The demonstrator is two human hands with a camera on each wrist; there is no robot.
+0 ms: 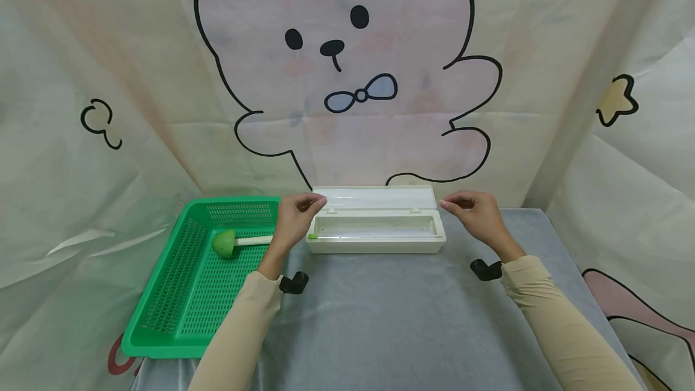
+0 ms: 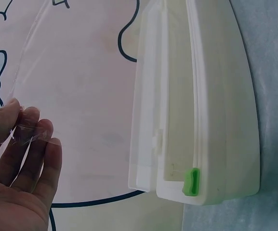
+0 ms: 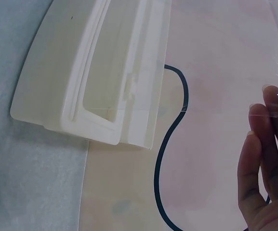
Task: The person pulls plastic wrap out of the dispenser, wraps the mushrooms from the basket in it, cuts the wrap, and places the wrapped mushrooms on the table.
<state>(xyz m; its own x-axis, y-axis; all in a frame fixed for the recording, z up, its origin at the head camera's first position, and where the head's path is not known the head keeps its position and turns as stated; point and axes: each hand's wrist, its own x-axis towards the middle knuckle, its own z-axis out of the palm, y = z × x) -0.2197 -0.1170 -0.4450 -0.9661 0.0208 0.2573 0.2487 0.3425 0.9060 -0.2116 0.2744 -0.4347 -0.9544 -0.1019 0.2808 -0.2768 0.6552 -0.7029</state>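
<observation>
Pinched between thumb and fingertips of left hand [image 1: 293, 220] and, opposite, of right hand [image 1: 480, 217]: clear film [image 2: 30, 131], crinkled at the left fingertips and spanning between both hands. Below and between them: white box [image 1: 377, 247], with lid [image 1: 374, 197] raised and green slider [image 2: 191, 182] at its left front corner. Farther left: green basket [image 1: 163, 349], containing a green-headed utensil [image 1: 224, 244].
</observation>
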